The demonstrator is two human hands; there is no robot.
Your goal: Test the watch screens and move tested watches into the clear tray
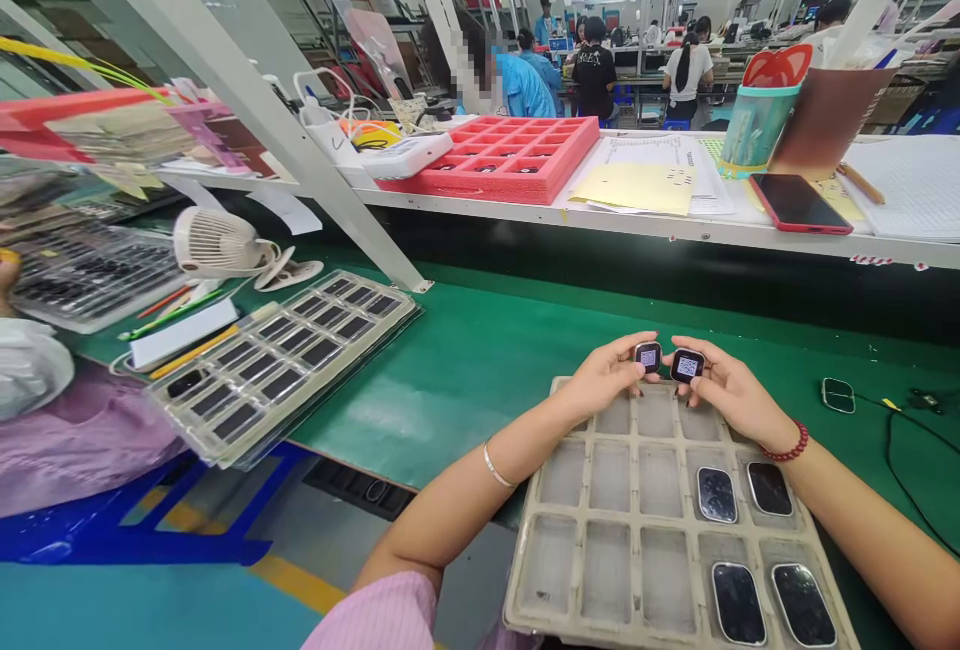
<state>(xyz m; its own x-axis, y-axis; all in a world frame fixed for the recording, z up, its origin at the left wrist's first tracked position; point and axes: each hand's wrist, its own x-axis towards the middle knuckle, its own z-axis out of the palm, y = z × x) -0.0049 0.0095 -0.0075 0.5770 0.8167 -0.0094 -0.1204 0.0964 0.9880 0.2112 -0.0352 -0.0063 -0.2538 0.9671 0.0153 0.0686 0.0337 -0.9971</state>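
Two small square smartwatch bodies are held side by side above the far edge of a pale compartment tray [589, 524]. My left hand [609, 375] is closed on one smartwatch [648, 357], thumb on its front edge. In my right hand [731, 388] is the other smartwatch [687, 366], pinched between thumb and fingers. Each lit screen displays a white code square. Several dark-faced watch bodies, such as this one [738, 603], lie in the tray's right-hand compartments. My right wrist and forearm pass over the tray's far right corner.
A second tray [285, 355] of dark rectangular pieces lies left on the green bench [450, 370], near a small fan [225, 242]. A cabled device [838, 395] is at right. The shelf holds a red foam tray [517, 155] and phone [801, 203]. Another person's sleeve [90, 430] is at left.
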